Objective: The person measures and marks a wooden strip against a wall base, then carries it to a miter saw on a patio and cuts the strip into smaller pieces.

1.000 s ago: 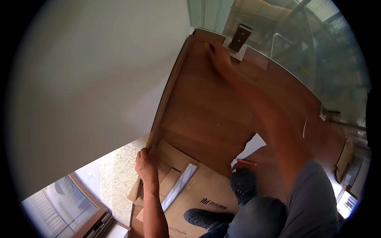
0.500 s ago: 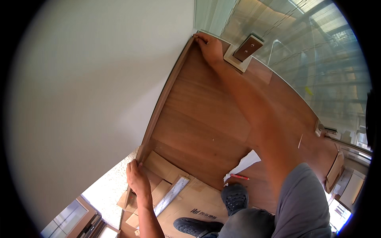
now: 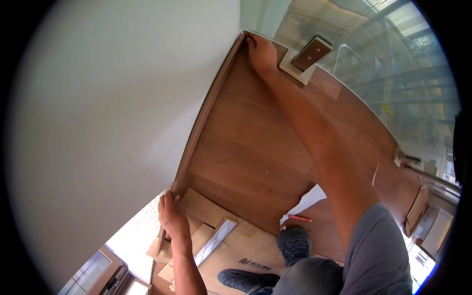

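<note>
Skirting strip [image 3: 205,114], slim, brown and wood-toned, runs between our two grips along the foot of a smooth white wall [image 3: 128,98]. Our left grip [image 3: 173,216] pinches it between thumb and fingers; our right grip [image 3: 263,53] curls at its far end, though we cannot tell whether it clasps or presses. Just right of that grip stands a blocky fitting [image 3: 313,53] by clear glass [image 3: 366,73]; right of our left grip lies flat, matt cardboard [image 3: 248,246]

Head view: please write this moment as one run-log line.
left hand: holding brown strip, nearer part | right hand: at strip's far end | strip: along foot of white wall | torn white paper: on wood floor
</note>
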The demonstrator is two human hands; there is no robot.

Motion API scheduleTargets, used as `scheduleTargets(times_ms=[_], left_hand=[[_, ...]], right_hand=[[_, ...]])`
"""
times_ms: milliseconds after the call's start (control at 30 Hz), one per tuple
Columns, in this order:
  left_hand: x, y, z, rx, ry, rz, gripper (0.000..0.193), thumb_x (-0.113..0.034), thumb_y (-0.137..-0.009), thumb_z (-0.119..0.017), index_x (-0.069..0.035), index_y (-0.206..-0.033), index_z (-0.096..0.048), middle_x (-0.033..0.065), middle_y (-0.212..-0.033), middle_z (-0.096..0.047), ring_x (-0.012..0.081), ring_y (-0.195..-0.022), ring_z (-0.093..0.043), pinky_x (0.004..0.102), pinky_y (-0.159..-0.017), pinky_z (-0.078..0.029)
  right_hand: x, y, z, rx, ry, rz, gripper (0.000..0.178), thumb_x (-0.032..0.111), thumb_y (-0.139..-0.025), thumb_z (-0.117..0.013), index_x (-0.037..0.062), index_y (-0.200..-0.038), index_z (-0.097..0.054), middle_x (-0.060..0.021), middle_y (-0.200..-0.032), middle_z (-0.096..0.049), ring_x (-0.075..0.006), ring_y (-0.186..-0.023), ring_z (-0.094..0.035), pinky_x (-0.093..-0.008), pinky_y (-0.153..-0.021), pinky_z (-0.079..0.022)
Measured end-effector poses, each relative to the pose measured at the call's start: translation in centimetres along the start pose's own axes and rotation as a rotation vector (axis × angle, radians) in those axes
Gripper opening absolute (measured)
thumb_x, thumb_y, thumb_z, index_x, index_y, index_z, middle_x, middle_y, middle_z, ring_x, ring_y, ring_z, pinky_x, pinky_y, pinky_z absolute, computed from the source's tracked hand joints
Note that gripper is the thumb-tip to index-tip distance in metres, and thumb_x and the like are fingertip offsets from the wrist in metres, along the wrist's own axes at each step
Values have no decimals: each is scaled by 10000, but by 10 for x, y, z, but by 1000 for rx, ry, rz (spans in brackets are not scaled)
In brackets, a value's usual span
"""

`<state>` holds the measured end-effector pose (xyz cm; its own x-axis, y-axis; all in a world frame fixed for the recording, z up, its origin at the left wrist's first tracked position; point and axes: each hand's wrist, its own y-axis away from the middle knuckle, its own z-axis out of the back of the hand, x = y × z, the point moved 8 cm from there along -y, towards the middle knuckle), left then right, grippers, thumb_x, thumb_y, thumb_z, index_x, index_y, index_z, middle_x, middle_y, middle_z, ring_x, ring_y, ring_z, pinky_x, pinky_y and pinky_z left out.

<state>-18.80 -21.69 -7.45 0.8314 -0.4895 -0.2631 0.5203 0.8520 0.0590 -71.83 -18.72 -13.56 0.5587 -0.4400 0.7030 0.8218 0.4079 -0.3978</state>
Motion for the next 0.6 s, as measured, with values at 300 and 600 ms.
scheduleTargets(times_ms=[300, 600], left_hand=[[-15, -6, -3, -130, 6, 14, 214, -63, -980, -665, -14, -1188, -667, 201, -1108, -684, 423, -1051, -644, 487, -899, -529], [-20, -7, -6, -259, -19, -32, 252, -89, -919, -738, -51, -1162, -678, 134, -1092, -691, 351, -1038, -642, 459, -920, -513]], right_hand=[[-11, -4, -29, 52, 228, -106, 351, 255, -1001, -542, 42, -1253, -665, -256, -1193, -710, -464, -1099, -675, -563, -945, -542], [-115, -61, -43, 65, 461, -92, 576, 504, -1019, -501, 3, -1236, -684, -336, -1254, -677, -548, -1131, -657, -625, -966, -528]])
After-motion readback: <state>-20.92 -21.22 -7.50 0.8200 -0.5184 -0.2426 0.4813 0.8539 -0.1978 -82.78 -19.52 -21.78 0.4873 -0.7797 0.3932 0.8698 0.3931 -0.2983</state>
